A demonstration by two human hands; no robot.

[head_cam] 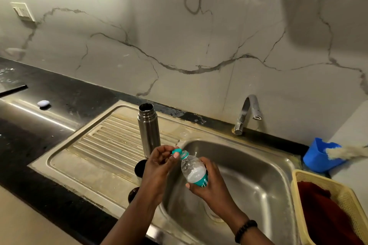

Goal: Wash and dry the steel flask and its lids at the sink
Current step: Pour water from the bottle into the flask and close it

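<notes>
— Where was the steel flask (pixel 149 128)?

— It stood upright and uncapped on the ribbed drainboard (pixel 103 145), just left of the sink basin (pixel 249 175). Two dark round things, perhaps its lids (pixel 140 168), lay near the flask's foot, mostly hidden behind the left forearm; I could not tell for sure.

— And the hands?

— Both were just in front of the flask, over the basin's left rim. The right hand (pixel 211 183) was wrapped around the lower half of a small clear plastic bottle (pixel 194 169) with a teal label, tilted with its neck toward the flask. The left hand (pixel 159 162) pinched the bottle's teal cap (pixel 176 152) between fingertips at the neck.

— What lay farther out?

— Right of the flask, the tap (pixel 248 113) rose behind the basin. Beyond it sat a blue tub (pixel 316 157) with a brush, and a yellow basket (pixel 338 191) holding a red cloth (pixel 328 215).
</notes>
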